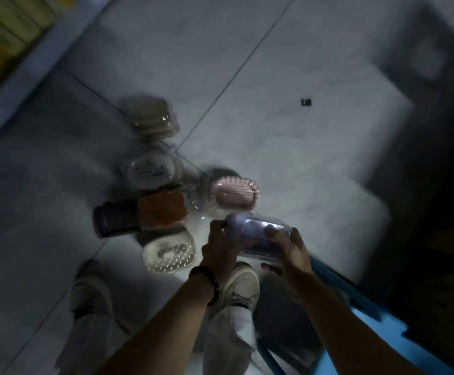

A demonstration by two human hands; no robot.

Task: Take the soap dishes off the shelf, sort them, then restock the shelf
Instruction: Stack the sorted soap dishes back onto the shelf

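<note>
A pale purple soap dish in clear wrapping [252,228] hangs above the floor, gripped at its left end by my left hand [220,246] and at its right end by my right hand [288,250]. Below it on the tiled floor lie several wrapped soap dishes: a pink oval one [235,194], a white one with a label [150,171], an orange-brown one [163,209], a dark one [115,220], a cream perforated one [169,255] and a beige stack [154,117] farther away.
The shelf's yellow boxes and pale edge [9,36] run along the top left. A blue stool or crate [355,320] stands at the lower right. My two shoes [243,285] are just below the dishes. A small dark scrap [306,102] lies on the floor.
</note>
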